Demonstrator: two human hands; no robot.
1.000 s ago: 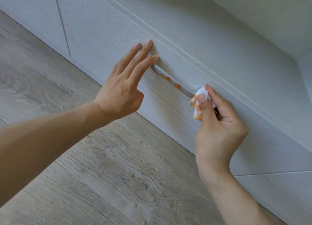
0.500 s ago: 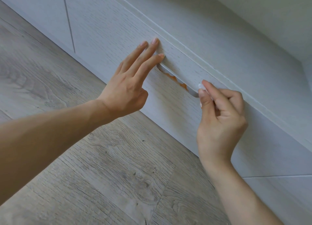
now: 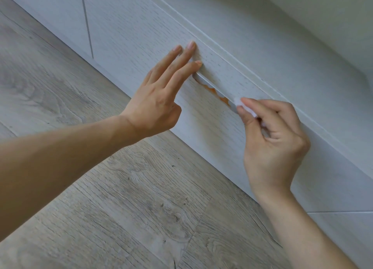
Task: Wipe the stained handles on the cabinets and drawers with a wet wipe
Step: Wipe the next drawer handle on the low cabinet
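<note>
Nearest the camera, 2 bare forearms reach in over a grey wood-grain floor (image 3: 125, 204) toward a pale, wood-textured drawer front (image 3: 129, 32). The right hand (image 3: 272, 145) is curled, its thumb and forefinger pinched closed on a small white wet wipe (image 3: 239, 103) — only a little of the wipe shows between the fingertips, pressed against the right end of the handle recess (image 3: 212, 87). That recess is a long, narrow cut-out slot running diagonally along the drawer front, and patches of orange stain (image 3: 212, 90) line its lower edge, from about the middle to just beside the wipe. The left hand (image 3: 155, 105) lies flat and spread, holding nothing; its 3 visible fingertips rest on the drawer front at the left end of the recess, the thumb tucked under the palm. What lies inside the slot cannot be seen. Farther off, a vertical seam (image 3: 86, 22) splits the cabinet fronts — above them sits a plain light surface (image 3: 302, 10).
</note>
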